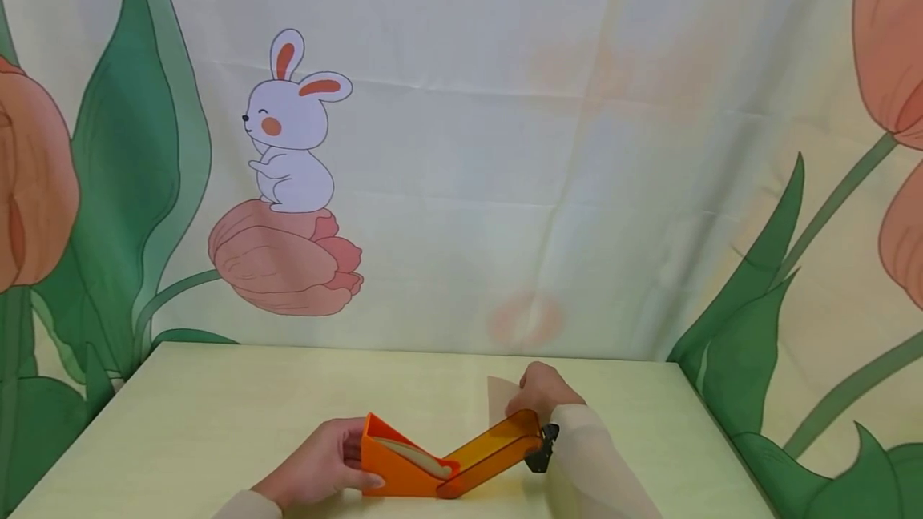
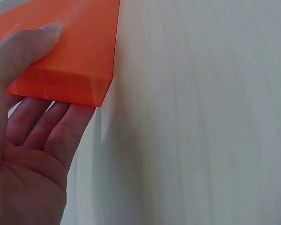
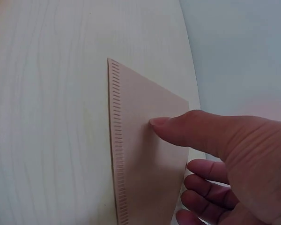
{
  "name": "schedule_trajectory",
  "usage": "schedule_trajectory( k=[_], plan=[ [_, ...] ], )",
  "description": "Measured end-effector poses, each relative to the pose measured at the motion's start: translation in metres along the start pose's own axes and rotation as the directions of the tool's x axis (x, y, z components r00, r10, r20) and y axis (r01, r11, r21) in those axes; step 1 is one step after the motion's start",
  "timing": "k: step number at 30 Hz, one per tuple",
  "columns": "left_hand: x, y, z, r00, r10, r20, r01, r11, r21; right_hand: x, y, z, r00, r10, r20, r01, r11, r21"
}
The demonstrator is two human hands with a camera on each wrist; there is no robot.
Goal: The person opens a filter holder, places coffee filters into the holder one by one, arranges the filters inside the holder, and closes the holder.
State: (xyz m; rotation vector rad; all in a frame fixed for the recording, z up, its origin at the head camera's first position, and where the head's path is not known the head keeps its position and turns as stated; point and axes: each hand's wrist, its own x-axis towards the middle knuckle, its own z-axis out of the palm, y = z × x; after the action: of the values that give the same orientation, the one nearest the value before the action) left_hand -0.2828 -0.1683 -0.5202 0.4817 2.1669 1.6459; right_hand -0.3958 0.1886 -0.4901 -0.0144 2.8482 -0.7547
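- The left hand (image 1: 320,459) grasps the box (image 1: 397,477) by its end, the thumb lying along one broad face and the fingers on the opposite side.
- The box is bright orange and stands at the near part of the bench (image 1: 288,375), around the middle; its rim slopes down towards the right.
- Pale contents (image 1: 411,453) show inside the box, just below the sloping rim.
- The lid (image 1: 497,451) is see-through amber and swung open; it joins the box at the lower right corner and slants up to the right.
- The right hand (image 1: 544,391) pinches the paper (image 3: 140,140), thumb on its face and the other fingers curled at and behind its edge.
- The paper is thin, flat and light brown, with a crimped strip down one side; it is beyond the lid, well apart from the box opening. Whether it touches the bench is hard to tell.
- A black piece (image 1: 542,455) sits by the right wrist, next to the raised end of the lid; whether the two touch cannot be told.
- Pale sleeves (image 1: 598,455) cover both forearms.
- Behind the bench hangs a printed cloth (image 1: 447,183), with a white rabbit (image 1: 292,142) on a pink tulip (image 1: 281,259), and larger tulips and green leaves at both sides.
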Motion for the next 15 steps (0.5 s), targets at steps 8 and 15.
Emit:
schedule_trajectory(
  k=[8, 15],
  plan=[
    [-0.0003, -0.0006, 0.0012, 1.000, 0.008, -0.001, -0.008, 1.000, -0.004, 0.0015, -0.0004, 0.0013, 1.000, 0.025, 0.009, -0.025, 1.000, 0.014],
    [0.0000, -0.0016, 0.0000, 1.000, 0.005, 0.003, -0.005, 1.000, -0.010, -0.0012, -0.0008, 0.0019, 1.000, 0.008, 0.010, -0.008, 0.999, 0.033]
  ],
)
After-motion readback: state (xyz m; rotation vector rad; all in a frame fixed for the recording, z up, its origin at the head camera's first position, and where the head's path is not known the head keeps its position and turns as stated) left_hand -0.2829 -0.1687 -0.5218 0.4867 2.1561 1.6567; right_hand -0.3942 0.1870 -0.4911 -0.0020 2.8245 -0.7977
